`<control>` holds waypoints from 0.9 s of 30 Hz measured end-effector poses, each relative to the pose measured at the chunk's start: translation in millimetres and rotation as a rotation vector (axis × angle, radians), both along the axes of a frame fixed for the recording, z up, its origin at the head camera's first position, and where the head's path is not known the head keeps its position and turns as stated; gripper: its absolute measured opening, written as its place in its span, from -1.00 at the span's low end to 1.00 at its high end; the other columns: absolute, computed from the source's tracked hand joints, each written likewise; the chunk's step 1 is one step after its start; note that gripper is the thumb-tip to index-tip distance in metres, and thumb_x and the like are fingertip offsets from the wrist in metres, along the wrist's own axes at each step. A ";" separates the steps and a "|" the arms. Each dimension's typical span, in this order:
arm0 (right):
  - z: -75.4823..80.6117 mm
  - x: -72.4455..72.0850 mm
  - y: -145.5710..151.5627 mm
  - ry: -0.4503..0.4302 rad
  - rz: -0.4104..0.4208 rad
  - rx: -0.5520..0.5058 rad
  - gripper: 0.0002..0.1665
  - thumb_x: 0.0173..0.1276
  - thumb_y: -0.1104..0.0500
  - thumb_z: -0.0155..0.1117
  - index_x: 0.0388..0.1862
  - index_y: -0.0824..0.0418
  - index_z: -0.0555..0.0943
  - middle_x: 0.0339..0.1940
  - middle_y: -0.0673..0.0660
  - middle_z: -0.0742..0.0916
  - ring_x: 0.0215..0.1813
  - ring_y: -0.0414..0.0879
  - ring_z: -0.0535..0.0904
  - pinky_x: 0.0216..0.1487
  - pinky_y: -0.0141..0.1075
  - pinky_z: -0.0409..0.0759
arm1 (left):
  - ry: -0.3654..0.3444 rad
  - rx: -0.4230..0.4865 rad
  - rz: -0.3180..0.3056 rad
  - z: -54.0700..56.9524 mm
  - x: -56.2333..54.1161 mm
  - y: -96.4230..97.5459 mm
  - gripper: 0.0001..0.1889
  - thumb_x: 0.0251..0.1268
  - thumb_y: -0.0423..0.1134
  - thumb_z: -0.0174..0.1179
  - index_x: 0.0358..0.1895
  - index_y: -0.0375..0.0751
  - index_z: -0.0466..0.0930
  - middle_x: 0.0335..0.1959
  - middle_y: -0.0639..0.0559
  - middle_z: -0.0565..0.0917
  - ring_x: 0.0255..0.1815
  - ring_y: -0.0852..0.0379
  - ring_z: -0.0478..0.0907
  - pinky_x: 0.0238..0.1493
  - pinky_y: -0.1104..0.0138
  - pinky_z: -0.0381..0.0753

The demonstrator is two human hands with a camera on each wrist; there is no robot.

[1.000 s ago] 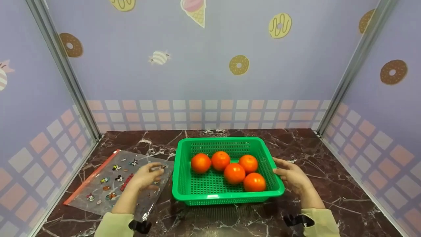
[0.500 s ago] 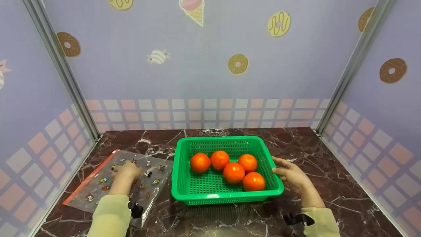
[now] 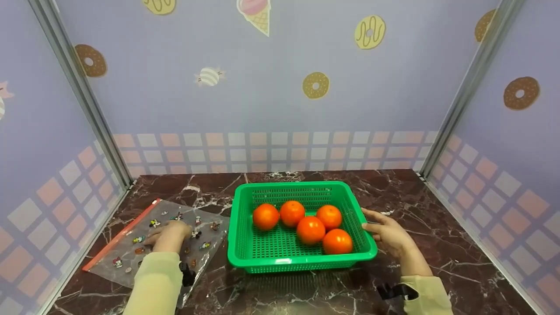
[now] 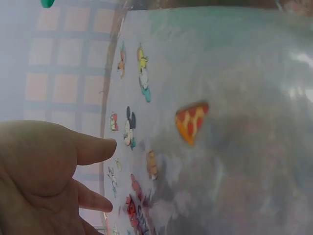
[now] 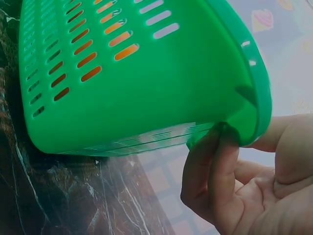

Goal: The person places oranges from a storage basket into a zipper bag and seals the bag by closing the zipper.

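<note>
I see left hand [image 3: 171, 236] over plastic bag [image 3: 124, 251], fingers loosely extended, thumb apart, nothing gripped; fingertip contact, cannot tell. Bag spreads beneath and around those fingers, its long red strip [image 3: 122, 235] slanting away, left of them. Left hand nearer bag. Right hand [image 3: 391, 236] pinches rim of green basket [image 3: 302, 261]; basket, holding orange fruits [image 3: 311, 230], extends left from right fingers.
</note>
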State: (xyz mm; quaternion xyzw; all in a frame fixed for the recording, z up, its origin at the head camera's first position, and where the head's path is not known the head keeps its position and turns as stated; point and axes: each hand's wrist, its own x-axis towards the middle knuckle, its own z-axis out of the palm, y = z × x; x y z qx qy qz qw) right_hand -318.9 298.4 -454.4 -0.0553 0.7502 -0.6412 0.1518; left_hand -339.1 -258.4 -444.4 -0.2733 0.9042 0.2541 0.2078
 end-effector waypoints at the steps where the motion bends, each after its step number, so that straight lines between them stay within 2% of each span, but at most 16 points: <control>1: 0.0 -0.1 0.1 0.000 -0.002 0.000 -0.13 0.59 0.15 0.17 0.70 0.26 0.00 -0.07 0.04 0.79 -0.15 -0.10 0.81 -0.09 -0.19 0.76 | 0.022 -0.010 0.016 -10.0 -3.6 0.9 -0.06 0.57 0.05 -0.12 0.57 -0.61 -0.41 0.42 -0.91 -0.39 0.50 -0.83 -0.40 0.56 -0.40 -0.12; 3: -0.1 0.0 0.5 0.001 0.001 0.001 -0.13 0.59 0.15 0.17 0.70 0.26 -0.01 -0.07 0.03 0.79 -0.15 -0.11 0.81 -0.08 -0.19 0.76 | 0.088 -0.015 0.082 -26.3 -7.2 7.9 -0.11 0.62 -0.01 -0.16 0.58 -0.57 -0.46 0.45 -0.85 -0.45 0.50 -0.82 -0.49 0.54 -0.43 -0.15; 6: -0.1 0.0 0.9 0.005 0.002 0.002 -0.13 0.59 0.15 0.17 0.70 0.27 0.00 -0.06 0.04 0.79 -0.14 -0.10 0.81 -0.07 -0.19 0.76 | 0.133 0.029 0.107 -30.3 -3.9 8.5 -0.07 0.65 0.02 -0.15 0.57 -0.54 -0.55 0.48 -0.75 -0.51 0.51 -0.76 -0.57 0.47 -0.52 -0.16; 8: -0.2 -0.2 1.1 0.007 0.002 0.001 -0.12 0.59 0.15 0.18 0.70 0.27 0.00 -0.05 0.04 0.79 -0.13 -0.10 0.81 -0.07 -0.19 0.76 | 0.136 0.065 0.118 -33.4 -4.7 4.2 -0.02 0.63 0.08 -0.11 0.57 -0.51 -0.58 0.52 -0.66 -0.53 0.53 -0.70 -0.59 0.37 -0.61 -0.21; 12: -1.0 -0.6 1.3 0.009 0.006 -0.007 -0.11 0.58 0.14 0.20 0.69 0.28 0.00 -0.05 0.03 0.79 -0.12 -0.10 0.81 -0.07 -0.19 0.76 | 0.144 0.049 0.173 -42.4 -10.0 -2.2 -0.02 0.61 0.13 -0.09 0.60 -0.54 -0.42 0.54 -0.59 -0.42 0.53 -0.66 -0.50 0.22 -0.72 -0.31; 16: -2.1 -0.5 1.8 0.004 0.003 -0.017 -0.12 0.57 0.15 0.22 0.69 0.27 0.03 -0.09 0.03 0.81 -0.13 -0.10 0.81 -0.07 -0.18 0.77 | 0.177 0.021 0.209 -48.9 -14.2 -4.0 -0.12 0.60 0.11 -0.05 0.57 -0.60 -0.09 0.51 -0.60 -0.28 0.52 -0.65 -0.40 0.22 -0.72 -0.30; 18: -2.8 -0.3 1.6 0.002 0.000 -0.020 -0.12 0.56 0.15 0.22 0.69 0.27 0.04 -0.10 0.04 0.81 -0.14 -0.09 0.82 -0.07 -0.17 0.77 | 0.197 0.019 0.207 -50.3 -13.0 -3.7 -0.14 0.61 0.08 -0.04 0.56 -0.62 -0.07 0.50 -0.64 -0.29 0.53 -0.65 -0.44 0.21 -0.72 -0.31; 21: -3.3 -0.3 1.4 0.010 0.004 -0.021 -0.12 0.56 0.15 0.22 0.69 0.28 0.03 -0.07 0.05 0.81 -0.12 -0.08 0.82 -0.05 -0.16 0.77 | 0.202 0.025 0.185 -50.5 -10.2 -3.4 -0.12 0.61 0.03 -0.05 0.58 -0.62 -0.22 0.51 -0.69 -0.42 0.55 -0.64 -0.56 0.20 -0.72 -0.35; 24: -3.3 0.1 1.3 0.009 -0.002 -0.024 -0.12 0.55 0.15 0.23 0.68 0.27 0.05 -0.06 0.06 0.80 -0.11 -0.07 0.82 -0.05 -0.15 0.77 | 0.174 0.031 0.151 -48.1 -8.7 -3.5 -0.09 0.62 -0.01 -0.07 0.58 -0.59 -0.39 0.50 -0.69 -0.57 0.54 -0.62 -0.67 0.24 -0.70 -0.41; 27: -2.2 -0.6 1.3 0.013 0.011 -0.020 -0.12 0.57 0.15 0.20 0.69 0.29 0.01 -0.06 0.05 0.80 -0.10 -0.08 0.81 -0.05 -0.16 0.77 | 0.143 0.031 0.113 -44.1 -8.1 -5.0 -0.11 0.62 -0.05 -0.05 0.59 -0.58 -0.36 0.51 -0.70 -0.57 0.54 -0.63 -0.68 0.31 -0.65 -0.44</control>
